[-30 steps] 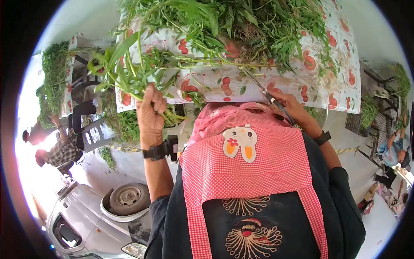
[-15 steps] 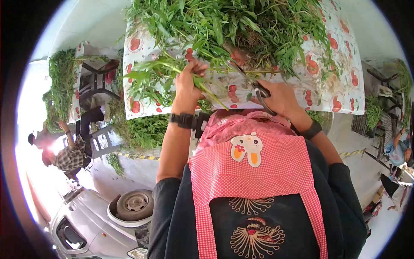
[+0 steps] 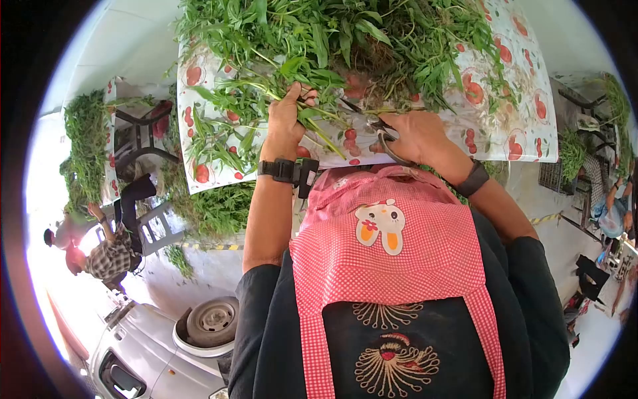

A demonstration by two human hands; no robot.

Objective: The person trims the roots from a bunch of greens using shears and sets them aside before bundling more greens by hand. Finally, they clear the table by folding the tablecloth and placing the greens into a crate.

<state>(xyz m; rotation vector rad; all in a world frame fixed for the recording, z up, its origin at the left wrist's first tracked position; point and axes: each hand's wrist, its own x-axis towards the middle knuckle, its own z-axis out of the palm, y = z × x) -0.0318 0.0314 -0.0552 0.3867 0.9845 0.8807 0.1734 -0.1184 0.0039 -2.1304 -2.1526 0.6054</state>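
My left hand [image 3: 287, 118] is closed around a small bunch of leafy green stems [image 3: 323, 138]. The leafy tops spread to the left, and the cut-looking ends point down and right, toward the table's near edge. My right hand [image 3: 420, 138] grips black-handled scissors [image 3: 387, 145], their handles spread apart. The blades reach left toward the stems beside my left hand. A thin stem lies across the table just beyond the scissors. Past both hands rises a large heap of leafy plants [image 3: 312, 36], with brown roots [image 3: 373, 60] showing in its middle.
A fruit-print cloth [image 3: 531, 143] covers the table. More cut greenery [image 3: 222, 209] lies below its left edge. Other plant-laden tables stand on both sides, with a seated person [image 3: 109, 256] at far left. A plastic crate [image 3: 555, 176] is at right; a silver vehicle [image 3: 143, 339] stands behind.
My right hand has shifted left with the scissors, whose blades now sit closer to my left hand. The left hand keeps its hold on the stems.
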